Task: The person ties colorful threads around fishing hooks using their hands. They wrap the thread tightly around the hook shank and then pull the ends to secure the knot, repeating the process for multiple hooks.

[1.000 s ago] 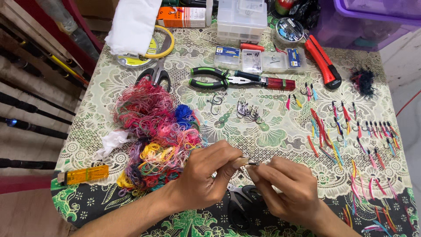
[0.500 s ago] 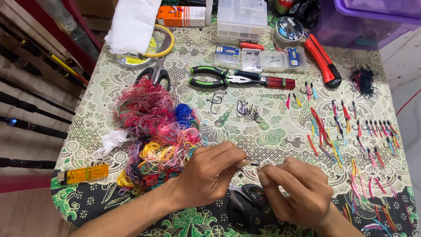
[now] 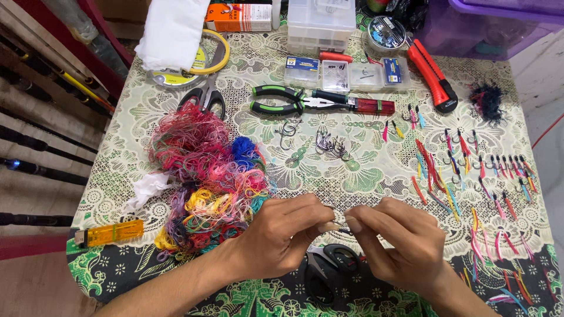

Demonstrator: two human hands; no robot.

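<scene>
My left hand (image 3: pixel 282 238) and my right hand (image 3: pixel 399 240) meet fingertip to fingertip low over the table's front edge. Both pinch one small metal fish hook (image 3: pixel 339 225) between thumbs and forefingers; most of it is hidden by the fingers. Black-handled scissors (image 3: pixel 329 271) lie directly under my hands. A tangled heap of coloured thread (image 3: pixel 205 176) lies just left of my left hand. A loose cluster of bare hooks (image 3: pixel 329 144) rests further back at the middle.
Rows of finished hooks with coloured tails (image 3: pixel 470 170) cover the right side. Green-handled pliers (image 3: pixel 282 100), a red utility knife (image 3: pixel 432 73), small hook boxes (image 3: pixel 341 73), a clear plastic case (image 3: pixel 320 20), line spools (image 3: pixel 385 32) and a second pair of scissors (image 3: pixel 202 97) sit at the back. An orange lighter (image 3: pixel 111 233) lies front left.
Both hands have stayed together at the front edge, shifting slightly right and up, with small finger movements around the hook. Nothing else on the table moved.
</scene>
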